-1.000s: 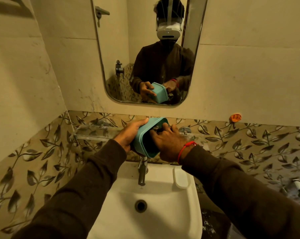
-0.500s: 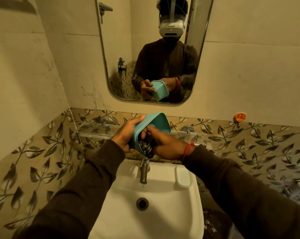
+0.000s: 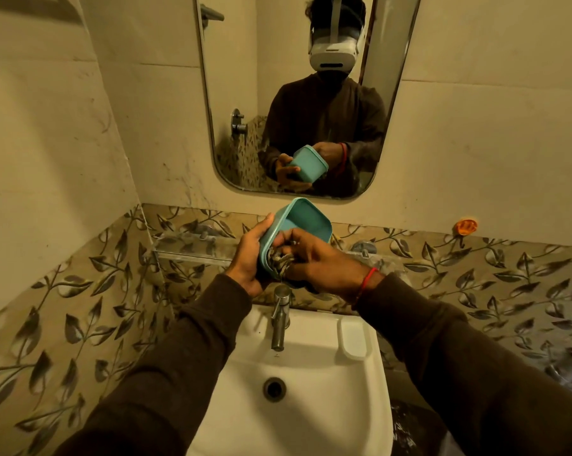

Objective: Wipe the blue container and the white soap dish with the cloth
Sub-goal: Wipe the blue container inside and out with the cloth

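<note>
Fingers [image 3: 286,240] of the right hand [image 3: 314,258] are curled shut around a bunched grey-and-white patterned cloth [image 3: 279,260], pushing it against the near inside wall of the teal-blue rounded-square plastic container [image 3: 306,222]. Left hand [image 3: 250,258] is wrapped round the container's outer left side, thumb over the rim, so that's the holding hand and the right one does the rubbing.

Only one view to go through, the head camera. The tub is tipped with its open mouth facing back toward the person and a bit to the right, which puts the far inside wall and the floor of it just beyond the right fingertips, deeper in. I'd guess the next stroke pushes the cloth away from the body along that depth axis. The mirror [image 3: 261,93] above shows the tub's outside bottom, with nothing covering it.

Down and to the right of the right fingers, well below them, the white rectangular soap dish [image 3: 353,337] sits on the right shoulder of the white ceramic basin [image 3: 311,422], just right of the steel tap [image 3: 279,319]. Right hand is clearly the nearer one to it, and it looks untouched, so roughly the first half of the job is in hand.
</note>
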Available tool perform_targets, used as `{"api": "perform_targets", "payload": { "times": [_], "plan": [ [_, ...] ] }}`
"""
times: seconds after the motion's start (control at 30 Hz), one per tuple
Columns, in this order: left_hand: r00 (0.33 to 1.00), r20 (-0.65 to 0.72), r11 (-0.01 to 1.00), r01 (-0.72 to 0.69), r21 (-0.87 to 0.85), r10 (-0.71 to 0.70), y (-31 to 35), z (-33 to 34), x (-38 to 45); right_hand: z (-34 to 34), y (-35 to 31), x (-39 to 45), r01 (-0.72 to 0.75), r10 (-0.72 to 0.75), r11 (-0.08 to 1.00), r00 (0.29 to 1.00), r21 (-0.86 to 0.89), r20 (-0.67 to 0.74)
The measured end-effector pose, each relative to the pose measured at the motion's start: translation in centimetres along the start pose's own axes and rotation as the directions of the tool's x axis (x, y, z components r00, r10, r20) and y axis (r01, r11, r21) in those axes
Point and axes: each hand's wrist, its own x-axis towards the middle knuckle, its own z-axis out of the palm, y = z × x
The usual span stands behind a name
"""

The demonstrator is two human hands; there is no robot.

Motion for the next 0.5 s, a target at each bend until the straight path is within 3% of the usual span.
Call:
{"api": "perform_targets", "payload": {
  "times": [0.1,0.2,0.3,0.4,0.43,0.5],
  "plan": [
    [0.998,0.057,0.999,0.039,-0.005,-0.039,0.5,0.5,-0.6,-0.6,0.2,-0.6,0.126,-0.115,0.919,0.992,-0.374,0.052],
    [0.994,0.043,0.995,0.101,0.003,-0.101,0.6,0.8,-1.0,-1.6,-0.1,-1.6,0.278,-0.227,0.679,0.96,-0.68,0.165],
    [0.986,-0.022,0.986,0.164,0.033,-0.163,0.3,1.0,-0.9,-1.8,-0.4,-2.4,0.35,-0.239,0.43,0.933,-0.832,0.269],
    [0.981,-0.033,0.981,0.192,0.036,-0.191,0.1,1.5,-0.7,-2.1,-0.1,-2.4,0.289,-0.308,0.204,0.926,-0.935,0.219],
    [0.982,-0.034,0.982,0.188,0.029,-0.187,0.2,1.8,-0.5,-2.3,0.1,-2.3,0.256,-0.318,0.17,0.928,-0.952,0.192],
    [0.984,-0.038,0.983,0.178,0.041,-0.176,0.4,1.9,-0.3,-2.2,0.5,-2.5,0.241,-0.289,0.213,0.941,-0.947,0.174]
  ]
}}
